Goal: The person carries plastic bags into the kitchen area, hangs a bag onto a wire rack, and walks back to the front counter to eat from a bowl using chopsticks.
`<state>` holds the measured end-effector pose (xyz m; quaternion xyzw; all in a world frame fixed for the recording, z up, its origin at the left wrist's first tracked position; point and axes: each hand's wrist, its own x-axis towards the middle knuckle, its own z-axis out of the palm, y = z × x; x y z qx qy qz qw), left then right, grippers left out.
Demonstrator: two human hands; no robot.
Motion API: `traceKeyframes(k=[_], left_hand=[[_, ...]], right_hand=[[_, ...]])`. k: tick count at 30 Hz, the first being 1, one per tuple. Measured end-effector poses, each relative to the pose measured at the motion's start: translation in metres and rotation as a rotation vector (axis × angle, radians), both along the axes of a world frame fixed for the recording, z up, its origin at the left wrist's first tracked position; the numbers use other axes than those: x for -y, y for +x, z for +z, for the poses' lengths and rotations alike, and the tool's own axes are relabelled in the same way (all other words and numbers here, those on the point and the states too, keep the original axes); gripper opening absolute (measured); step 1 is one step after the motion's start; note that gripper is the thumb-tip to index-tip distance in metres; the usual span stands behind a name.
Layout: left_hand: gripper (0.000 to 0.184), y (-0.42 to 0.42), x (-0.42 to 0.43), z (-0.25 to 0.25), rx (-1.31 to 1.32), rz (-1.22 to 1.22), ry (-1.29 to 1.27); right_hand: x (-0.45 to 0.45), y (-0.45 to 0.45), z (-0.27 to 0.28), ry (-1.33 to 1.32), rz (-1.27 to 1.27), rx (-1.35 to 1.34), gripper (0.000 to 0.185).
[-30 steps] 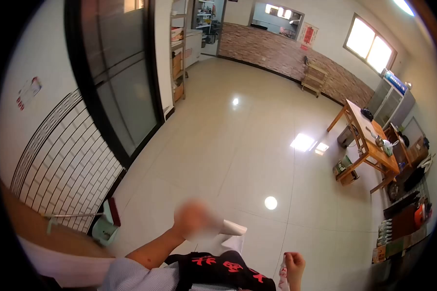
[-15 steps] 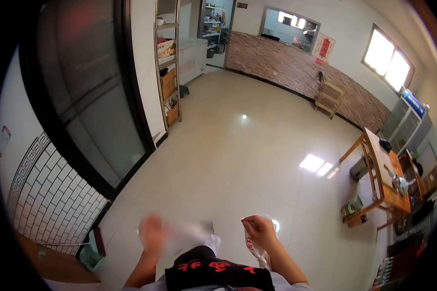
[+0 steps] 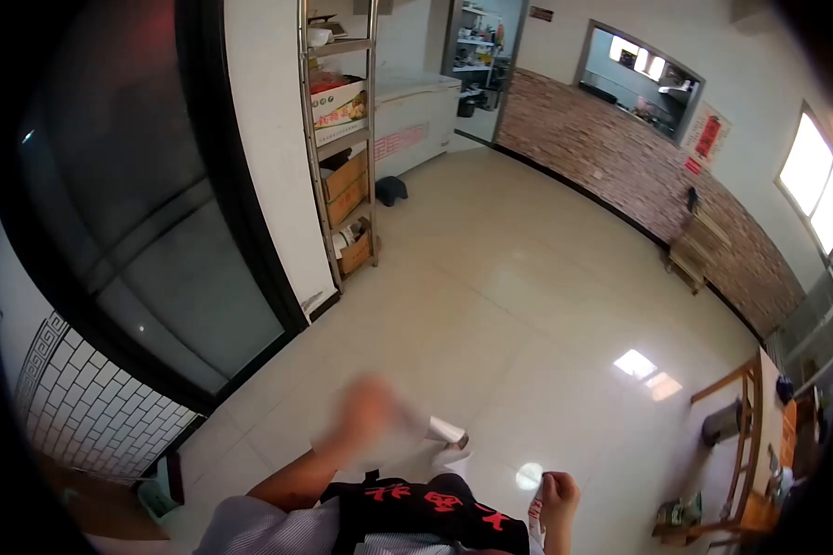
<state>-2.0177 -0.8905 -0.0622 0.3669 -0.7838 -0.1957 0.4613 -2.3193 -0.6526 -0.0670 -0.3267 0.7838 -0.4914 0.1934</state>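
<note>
My left hand (image 3: 366,412) is raised at the lower middle, smeared by blur, so its fingers cannot be made out. Just right of it is a pale, tube-like thing (image 3: 446,430); whether the hand holds it cannot be told. My right hand (image 3: 560,495) is lower and further right, its fingertips pinched on a white strip (image 3: 535,504) with red print that hangs beside the black apron (image 3: 416,499) with red characters.
Glossy tiled floor (image 3: 491,342) stretches ahead. A metal shelf (image 3: 370,120) with boxes stands by the dark sliding door (image 3: 157,222), a white chest freezer (image 3: 412,120) behind. On the right are a wooden table (image 3: 759,416), a bin (image 3: 720,424) and a small wooden rack (image 3: 699,245).
The view has turned left. Compared with half a second ago, my right hand is lower and further right, still pinching the strip, and my left hand has shifted right in view.
</note>
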Motion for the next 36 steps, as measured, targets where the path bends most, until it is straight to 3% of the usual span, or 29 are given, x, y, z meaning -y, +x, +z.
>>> traceKeyframes(k=[7, 8, 11, 12, 15, 16, 19, 22, 25, 28, 31, 32, 36], left_hand=[[0.014, -0.114, 0.168, 0.001, 0.071, 0.206, 0.216], [0.014, -0.122, 0.195, -0.004, 0.099, 0.244, 0.229], [0.014, -0.149, 0.267, -0.005, 0.146, 0.298, 0.204], [0.014, -0.165, 0.286, 0.015, -0.03, 0.41, 0.387], [0.011, -0.185, 0.378, -0.028, 0.015, 0.465, 0.339], [0.015, -0.194, 0.409, -0.043, -0.119, 0.447, 0.527], [0.017, -0.233, 0.516, -0.048, -0.055, 0.449, 0.684], [0.022, -0.273, 0.63, -0.056, -0.181, 0.341, 0.882], [0.028, -0.32, 0.738, -0.064, -0.14, 0.232, 0.898], [0.031, -0.374, 0.837, -0.058, -0.087, 0.162, 0.855], [0.031, -0.422, 0.942, -0.051, -0.056, 0.156, 0.871], [0.032, -0.442, 0.973, -0.054, -0.045, 0.161, 0.88], [0.026, -0.494, 1.094, -0.075, -0.285, 0.033, 1.034]], right_hand=[[0.248, -0.168, 0.016, -0.103, 0.043, 0.145, 0.009], [0.295, -0.172, 0.042, -0.035, 0.077, 0.035, 0.008], [0.43, -0.195, 0.054, -0.074, 0.321, 0.068, 0.01], [0.471, -0.196, 0.06, -0.052, 0.427, -0.092, 0.01], [0.593, -0.214, 0.057, -0.093, 0.584, -0.1, 0.008], [0.625, -0.219, 0.068, -0.091, 0.576, -0.069, 0.01], [0.727, -0.266, 0.049, -0.106, 0.484, -0.007, 0.01], [0.795, -0.321, 0.04, 0.004, 0.349, -0.044, 0.01], [0.855, -0.377, 0.028, -0.02, 0.256, -0.176, 0.012], [0.906, -0.415, 0.026, -0.046, 0.14, 0.025, 0.012], [0.97, -0.471, -0.019, -0.078, 0.048, 0.179, 0.011], [0.998, -0.49, -0.03, -0.093, 0.023, 0.113, 0.009], [1.146, -0.576, -0.015, 0.035, 0.059, 0.059, 0.012]])
